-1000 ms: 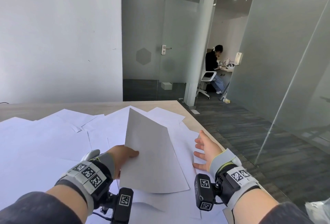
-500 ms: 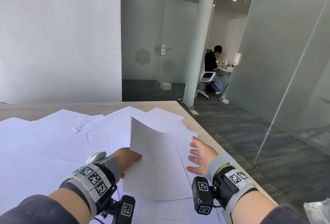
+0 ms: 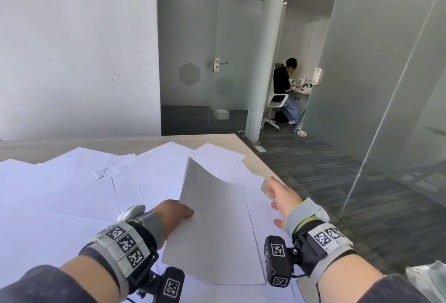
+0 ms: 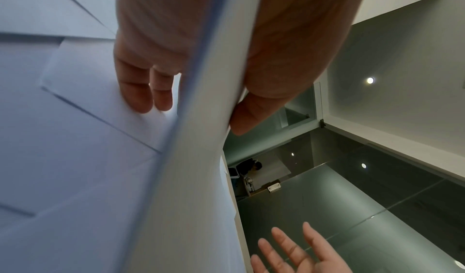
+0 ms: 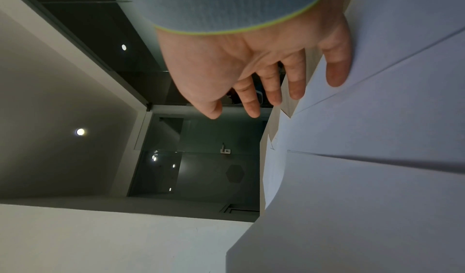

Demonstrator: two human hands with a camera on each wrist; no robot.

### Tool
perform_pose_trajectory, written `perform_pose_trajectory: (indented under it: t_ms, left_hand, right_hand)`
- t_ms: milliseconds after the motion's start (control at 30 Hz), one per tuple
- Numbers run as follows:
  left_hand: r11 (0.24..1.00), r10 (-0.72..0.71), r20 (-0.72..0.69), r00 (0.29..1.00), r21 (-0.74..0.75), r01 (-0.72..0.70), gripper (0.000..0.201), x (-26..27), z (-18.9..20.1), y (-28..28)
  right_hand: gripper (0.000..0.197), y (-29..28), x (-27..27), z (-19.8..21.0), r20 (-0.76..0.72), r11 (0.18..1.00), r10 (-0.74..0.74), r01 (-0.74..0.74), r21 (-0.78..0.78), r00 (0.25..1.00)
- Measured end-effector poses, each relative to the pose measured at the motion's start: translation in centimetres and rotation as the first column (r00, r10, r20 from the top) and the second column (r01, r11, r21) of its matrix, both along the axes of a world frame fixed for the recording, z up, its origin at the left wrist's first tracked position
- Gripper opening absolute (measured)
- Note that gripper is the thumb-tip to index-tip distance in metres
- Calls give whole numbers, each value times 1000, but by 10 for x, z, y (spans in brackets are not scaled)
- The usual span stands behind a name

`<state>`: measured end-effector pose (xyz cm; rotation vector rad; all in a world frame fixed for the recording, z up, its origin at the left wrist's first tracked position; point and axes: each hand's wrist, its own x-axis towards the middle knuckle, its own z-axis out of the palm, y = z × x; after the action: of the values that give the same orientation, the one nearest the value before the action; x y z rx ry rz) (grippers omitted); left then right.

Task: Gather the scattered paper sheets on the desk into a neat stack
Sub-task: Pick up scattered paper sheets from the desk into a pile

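One sheet up, the rest all over the desk

My left hand (image 3: 172,216) pinches a paper sheet (image 3: 217,230) by its left edge, lifted over the scattered sheets (image 3: 60,194) on the wooden desk (image 3: 120,143). My right hand (image 3: 281,196) is spread flat, holding nothing, near the desk's right edge.

sheets (image 3: 72,194): matt white paper (smooth) | desk (image 3: 60,144): pale wood-grain | partition (image 3: 362,73): frosted glass

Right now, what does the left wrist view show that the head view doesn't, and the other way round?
Only the left wrist view shows the thumb pinching the lifted sheet against fingers beneath. Only the head view shows the desk, the loose sheets and both wrists. Both show the left hand, the open right hand and the seated person.
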<state>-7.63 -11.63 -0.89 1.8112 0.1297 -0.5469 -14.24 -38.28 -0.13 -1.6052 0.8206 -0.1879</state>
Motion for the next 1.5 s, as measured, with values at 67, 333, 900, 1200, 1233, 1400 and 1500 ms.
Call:
perform_pose_trajectory:
  t_ms: [67,333,900,1200,1233,1400,1500]
  left_hand:
    - [1000,-1,-2,1000,-5,1,20,1,0,-2]
    - [997,57,-3,998,-59,-57,17,5,0,-6]
    - [996,-66,-4,998,-60,66,42,1,-15,-14]
    - [992,-72,221,973,-82,92,103,-4,-9,-7]
    - [989,-61,266,962,-110,94,98,-6,-4,-5]
    - [964,-86,503,860,-175,198,80,-14,28,16]
    - [939,-15,513,858,-288,188,56,-13,38,30]
  right_hand:
    - [39,-3,-1,0,-2,1000,3,-3,0,1000]
    - [46,-4,-2,-4,64,987,-24,13,160,998]
    - [46,-5,-6,-11,112,973,4,-30,230,994]
    - [28,5,-9,-18,166,990,18,-41,135,986]
    - [27,5,-8,-20,172,994,21,-39,100,985]
    - [68,16,-1,-26,188,972,136,-168,163,973]
    - [62,28,1,-25,280,907,212,-296,301,936]
